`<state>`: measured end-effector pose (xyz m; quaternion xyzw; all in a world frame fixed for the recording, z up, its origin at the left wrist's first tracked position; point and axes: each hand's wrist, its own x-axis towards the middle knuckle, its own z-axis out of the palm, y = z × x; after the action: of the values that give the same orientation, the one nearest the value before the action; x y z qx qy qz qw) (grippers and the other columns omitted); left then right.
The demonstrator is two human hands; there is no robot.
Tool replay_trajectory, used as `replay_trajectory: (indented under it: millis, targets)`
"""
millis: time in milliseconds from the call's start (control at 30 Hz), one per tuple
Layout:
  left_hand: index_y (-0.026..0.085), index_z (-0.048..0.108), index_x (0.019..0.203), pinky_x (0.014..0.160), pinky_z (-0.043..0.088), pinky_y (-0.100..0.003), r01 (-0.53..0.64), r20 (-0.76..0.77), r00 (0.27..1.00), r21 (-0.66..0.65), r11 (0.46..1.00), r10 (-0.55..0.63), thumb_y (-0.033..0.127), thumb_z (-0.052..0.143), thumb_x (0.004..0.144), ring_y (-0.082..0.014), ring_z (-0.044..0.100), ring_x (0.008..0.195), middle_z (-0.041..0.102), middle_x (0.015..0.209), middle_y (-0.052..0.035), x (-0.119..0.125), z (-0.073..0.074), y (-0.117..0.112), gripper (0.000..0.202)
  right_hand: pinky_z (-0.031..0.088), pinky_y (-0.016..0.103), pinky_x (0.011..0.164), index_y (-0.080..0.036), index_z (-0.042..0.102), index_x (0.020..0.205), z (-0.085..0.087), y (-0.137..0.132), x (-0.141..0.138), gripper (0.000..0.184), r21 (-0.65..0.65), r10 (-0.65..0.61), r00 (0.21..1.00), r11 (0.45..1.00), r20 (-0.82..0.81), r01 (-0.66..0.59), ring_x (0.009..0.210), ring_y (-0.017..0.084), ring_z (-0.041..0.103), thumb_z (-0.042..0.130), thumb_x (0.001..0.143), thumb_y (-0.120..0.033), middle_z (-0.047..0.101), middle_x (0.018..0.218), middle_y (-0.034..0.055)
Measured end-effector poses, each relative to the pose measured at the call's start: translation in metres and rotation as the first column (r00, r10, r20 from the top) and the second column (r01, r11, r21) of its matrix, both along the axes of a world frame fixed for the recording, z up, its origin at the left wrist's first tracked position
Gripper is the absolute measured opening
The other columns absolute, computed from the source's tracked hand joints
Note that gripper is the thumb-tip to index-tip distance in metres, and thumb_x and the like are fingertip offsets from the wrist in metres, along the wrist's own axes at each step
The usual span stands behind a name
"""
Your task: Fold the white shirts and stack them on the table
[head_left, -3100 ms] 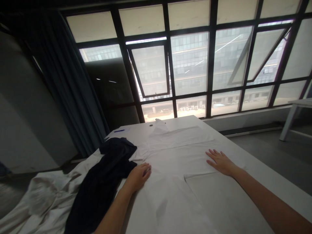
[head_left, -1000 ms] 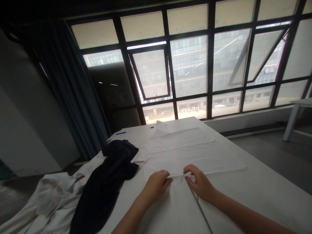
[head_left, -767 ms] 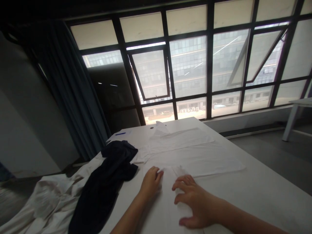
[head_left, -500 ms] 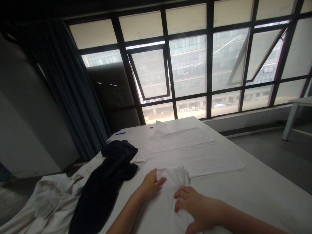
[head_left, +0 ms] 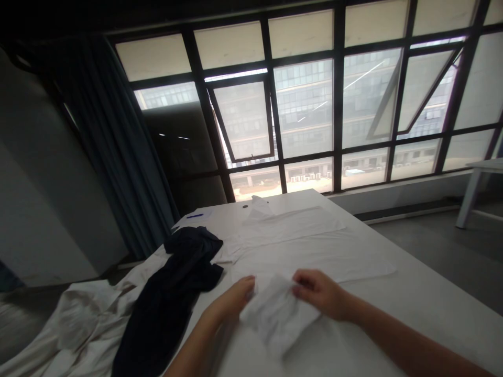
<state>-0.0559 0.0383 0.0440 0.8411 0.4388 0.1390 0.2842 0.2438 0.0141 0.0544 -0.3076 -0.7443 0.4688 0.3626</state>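
Note:
A white garment [head_left: 314, 251] lies spread on the white table [head_left: 424, 298]. Its near part is bunched into a white fold [head_left: 275, 314] lifted a little off the table. My right hand [head_left: 320, 293] pinches the fold's upper right edge with closed fingers. My left hand [head_left: 231, 301] holds the fold's left edge, fingers closed on the cloth. Both hands are close together near the table's middle.
A dark navy garment [head_left: 173, 293] lies crumpled to the left, over a heap of white cloth [head_left: 78, 324] hanging off the table's left side. A blue pen [head_left: 195, 215] and a small dark object [head_left: 245, 206] lie at the far end. Large windows [head_left: 306, 104] stand behind; another table [head_left: 483, 173] is at far right.
The hands went from lying flat on the spread garment to gathering its near part at the middle. The cloth is now bunched and lifted between both hands.

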Motion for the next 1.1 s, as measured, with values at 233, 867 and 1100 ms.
replay_trajectory:
  millis: [233, 867, 1100]
  targets:
    - [0.023, 0.066, 0.112, 0.092, 0.043, -0.033, -0.191, -0.084, 0.976, 0.100, 0.976, 0.200, 0.054, 0.065, 0.080, -0.0273, 0.059, 0.104, 0.065, 0.116, -0.0065, -0.009, -0.017, 0.008, 0.044, 0.054, 0.036, 0.072, -0.025, 0.057, 0.114, -0.032, 0.099, 0.081, 0.050, -0.484, -0.651, 0.638, 0.749, -0.410, 0.453, 0.087, 0.023, 0.066, 0.024, 0.097, -0.059, 0.069, 0.102, 0.0088]
    - [0.022, 0.057, 0.082, 0.063, 0.031, -0.026, -0.266, -0.170, 0.939, 0.198, 0.944, 0.300, 0.051, 0.048, 0.094, -0.0157, 0.052, 0.072, 0.061, 0.079, 0.0014, -0.007, -0.038, -0.017, 0.032, 0.039, 0.048, 0.098, -0.020, 0.060, 0.125, -0.090, 0.017, 0.058, 0.043, 0.462, -0.561, 0.535, 0.827, 0.632, 0.321, 0.116, 0.032, 0.052, 0.052, 0.089, -0.042, 0.059, 0.128, 0.0136]
    - [0.023, 0.060, 0.087, 0.061, 0.034, -0.024, -0.125, -0.134, 0.984, -0.025, 0.992, 0.121, 0.054, 0.065, 0.083, -0.0140, 0.051, 0.070, 0.059, 0.078, 0.0051, -0.028, -0.026, -0.060, 0.032, 0.046, 0.035, 0.084, -0.023, 0.067, 0.106, -0.073, -0.025, 0.078, 0.028, 0.275, -0.346, 0.696, 0.937, 0.629, 0.218, 0.098, 0.025, 0.064, 0.058, 0.084, -0.039, 0.068, 0.114, 0.0102]
